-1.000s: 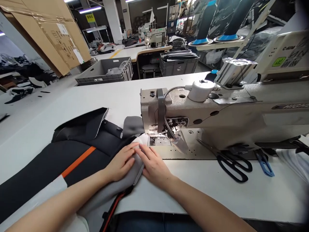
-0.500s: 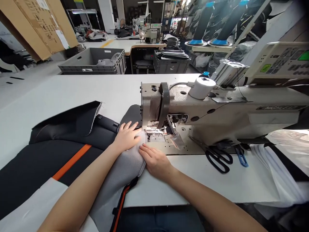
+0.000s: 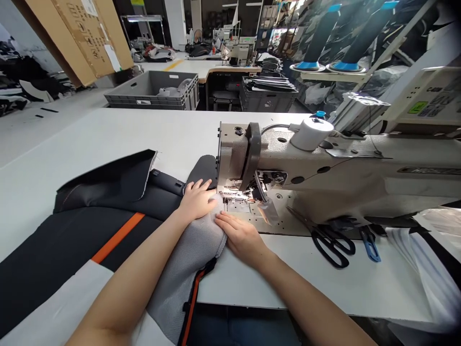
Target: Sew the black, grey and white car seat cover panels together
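Observation:
A grey mesh piece (image 3: 190,250), joined to black fabric (image 3: 118,202) with an orange stripe, runs up to the needle area of a sewing machine (image 3: 288,163). My left hand (image 3: 197,201) lies on top of the mesh with its fingers spread, left of the presser foot. Close to the mesh's right edge, my right hand (image 3: 242,236) rests low and flat, its fingertips touching the fabric. The needle itself is too small to make out.
Black-handled scissors (image 3: 333,245) and a blue tool (image 3: 370,245) lie right of my right hand. White thread spool (image 3: 311,133) tops the machine. Beyond the white table (image 3: 118,129) are a grey crate (image 3: 144,98) and a cardboard box (image 3: 86,43).
The view has turned slightly left, so everything sits further right in the picture. Both hands keep nearly the same place on the fabric.

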Motion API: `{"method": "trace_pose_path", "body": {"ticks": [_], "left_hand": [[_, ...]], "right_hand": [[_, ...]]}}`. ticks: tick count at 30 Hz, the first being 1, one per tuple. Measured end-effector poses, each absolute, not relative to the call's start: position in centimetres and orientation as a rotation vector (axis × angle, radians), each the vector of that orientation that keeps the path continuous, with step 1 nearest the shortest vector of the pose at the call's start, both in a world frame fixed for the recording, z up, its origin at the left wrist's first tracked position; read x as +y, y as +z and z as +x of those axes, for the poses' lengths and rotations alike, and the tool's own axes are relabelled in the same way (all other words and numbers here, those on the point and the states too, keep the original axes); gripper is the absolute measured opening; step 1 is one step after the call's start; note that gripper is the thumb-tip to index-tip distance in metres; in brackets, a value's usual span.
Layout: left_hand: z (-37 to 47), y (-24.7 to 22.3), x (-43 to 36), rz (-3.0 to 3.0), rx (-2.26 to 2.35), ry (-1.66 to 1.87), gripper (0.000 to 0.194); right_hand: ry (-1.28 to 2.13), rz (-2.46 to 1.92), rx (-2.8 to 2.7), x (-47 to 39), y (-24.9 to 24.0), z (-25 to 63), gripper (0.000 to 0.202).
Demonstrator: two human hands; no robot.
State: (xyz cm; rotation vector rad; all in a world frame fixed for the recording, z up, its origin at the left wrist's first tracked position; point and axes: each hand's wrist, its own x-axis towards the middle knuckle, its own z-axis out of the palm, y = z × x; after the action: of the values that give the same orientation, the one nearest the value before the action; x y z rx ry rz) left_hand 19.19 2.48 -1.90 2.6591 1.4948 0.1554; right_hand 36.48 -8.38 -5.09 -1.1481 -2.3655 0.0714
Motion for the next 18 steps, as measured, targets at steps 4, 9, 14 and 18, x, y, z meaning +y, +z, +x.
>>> {"method": "trace_pose_path", "body": {"ticks": [4,9,14,18], "left_hand": [[19.4,-1.7,2.1,2.683,1.541,0.149,0.034],[19.2,-1.4,1.9,2.757,1.537,0.151,0.032],[18.6,-1.2,2.2,2.81,1.457,0.118,0.034],[18.2,-1.4,3.0,2.928,1.425,0.084,0.041]], "right_hand": [[0.072,-1.186,-2.348,-8.4,-4.9,36.5,0.044],[0.0,-1.257,-2.335,-9.3,-3.7,36.9,0.04],[-0.053,-1.043,-2.262,-15.1,-4.6,38.6,0.027],[-0.014,-0.782,-2.417,-21.9,-8.7,40.9,0.013]]}}
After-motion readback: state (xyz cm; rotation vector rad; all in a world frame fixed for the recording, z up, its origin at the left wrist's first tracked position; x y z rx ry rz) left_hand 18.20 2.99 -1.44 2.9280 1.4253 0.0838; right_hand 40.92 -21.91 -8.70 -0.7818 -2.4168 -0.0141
